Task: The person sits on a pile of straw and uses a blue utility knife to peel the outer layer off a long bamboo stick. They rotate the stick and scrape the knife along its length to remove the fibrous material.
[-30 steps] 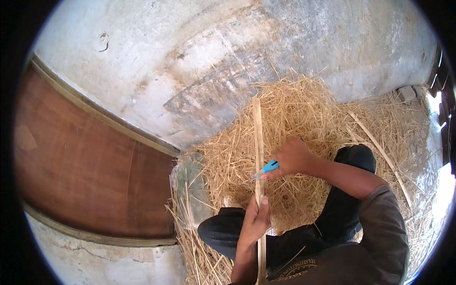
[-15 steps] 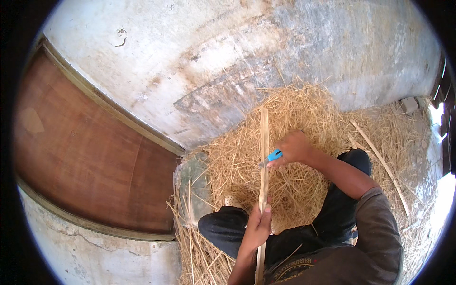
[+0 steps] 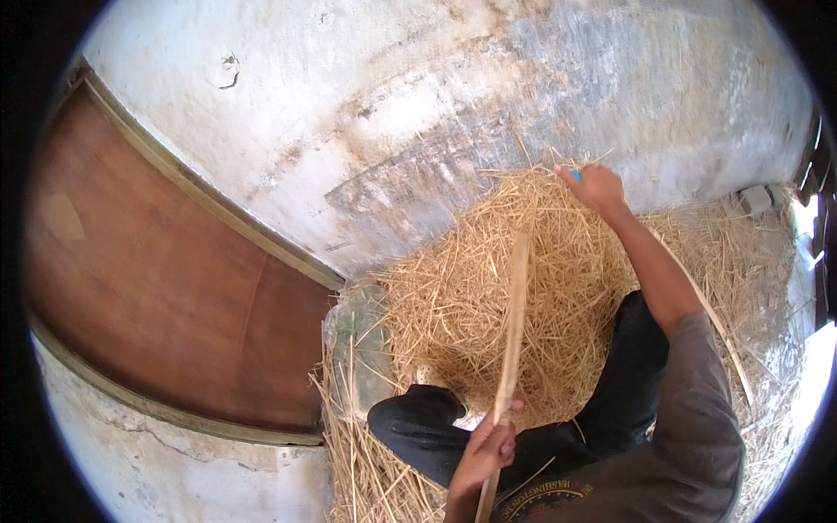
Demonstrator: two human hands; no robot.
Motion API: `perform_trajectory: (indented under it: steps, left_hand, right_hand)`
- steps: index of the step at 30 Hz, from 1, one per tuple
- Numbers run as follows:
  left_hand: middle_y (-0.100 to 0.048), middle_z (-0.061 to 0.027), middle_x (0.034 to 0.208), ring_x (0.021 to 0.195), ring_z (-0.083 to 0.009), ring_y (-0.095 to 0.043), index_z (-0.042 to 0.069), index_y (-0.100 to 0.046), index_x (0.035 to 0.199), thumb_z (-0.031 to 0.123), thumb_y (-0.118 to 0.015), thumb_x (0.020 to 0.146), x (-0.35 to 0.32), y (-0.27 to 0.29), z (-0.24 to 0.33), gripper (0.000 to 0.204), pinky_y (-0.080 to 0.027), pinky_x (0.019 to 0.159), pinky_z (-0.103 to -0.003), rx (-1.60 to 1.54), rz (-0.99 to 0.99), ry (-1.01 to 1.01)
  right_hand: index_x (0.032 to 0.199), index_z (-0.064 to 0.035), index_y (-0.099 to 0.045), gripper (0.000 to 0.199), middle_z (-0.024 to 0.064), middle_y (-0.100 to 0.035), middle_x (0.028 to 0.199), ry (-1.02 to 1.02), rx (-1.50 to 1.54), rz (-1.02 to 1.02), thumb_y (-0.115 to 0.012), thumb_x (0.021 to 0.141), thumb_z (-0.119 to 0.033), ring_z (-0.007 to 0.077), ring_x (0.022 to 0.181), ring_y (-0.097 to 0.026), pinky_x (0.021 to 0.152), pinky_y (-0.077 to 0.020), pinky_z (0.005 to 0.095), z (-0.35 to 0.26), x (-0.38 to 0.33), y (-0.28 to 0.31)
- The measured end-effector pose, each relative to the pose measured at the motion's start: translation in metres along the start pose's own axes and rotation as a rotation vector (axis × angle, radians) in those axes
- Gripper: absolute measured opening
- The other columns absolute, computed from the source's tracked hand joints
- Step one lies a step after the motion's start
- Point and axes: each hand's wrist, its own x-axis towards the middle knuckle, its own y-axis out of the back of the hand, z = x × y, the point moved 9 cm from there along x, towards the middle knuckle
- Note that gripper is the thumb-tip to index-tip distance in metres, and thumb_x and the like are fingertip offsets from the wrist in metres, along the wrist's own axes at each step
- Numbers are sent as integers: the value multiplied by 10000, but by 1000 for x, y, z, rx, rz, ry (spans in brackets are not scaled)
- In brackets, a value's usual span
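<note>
Brown panel, set in a pale frame, fills the far left below a stained wall. To its right lies a grey-green slab, with loose stalks across its near part. Next comes the left hand, low and close to the body, its fingers closed around the strip. Just right of centre, the strip points away from the person. Its long axis runs from the lower edge up through the left hand and leans slightly to the right; the longer visible length is beyond the grip. Its far end stands over the straw; whether it touches the straw cannot be told. Further right and farther from the body, the right hand is closed on a blue tool, of which only a small part shows; its working end cannot be made out. Right hand and tool lie beyond the strip's far end and to its right, clear of it. Thus the left hand is on the strip, while the right is apart from it, nearest to its far end. At the right margin, a second strip slants beside the right arm, and a grey block sits by the wall.
</note>
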Motion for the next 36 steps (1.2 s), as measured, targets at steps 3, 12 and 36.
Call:
perform_trajectory:
  steps: [3, 12, 36]
  left_hand:
    - [-357, 38, 593, 448, -53, -315, 33, -437, 1316, 201, -375, 1009, 28, 32, 9, 355, -280, 404, -209, 4, 140, -44]
    - [-363, 29, 599, 453, -47, -311, 46, -440, 1304, 283, -393, 1016, 43, 27, 46, 376, -276, 421, -194, -62, 94, -132]
    - [-418, 15, 667, 570, -86, -394, 26, -467, 1267, 257, -387, 1018, 24, 32, 48, 349, -353, 525, -251, 394, 285, -285]
  right_hand:
    - [524, -32, -557, 903, 91, -492, 484, 207, 44, -21, -274, 770, -854, 246, 486, -538, 476, -412, 412, -39, -47, -25]
    - [475, -71, -555, 820, 75, -438, 390, 863, -8, -237, -447, 685, -857, 240, 355, -497, 364, -375, 360, -159, -210, -52]
    - [531, -105, -625, 792, 72, -490, 419, 915, -30, -235, -423, 699, -852, 225, 395, -537, 391, -398, 364, -171, -214, -68]
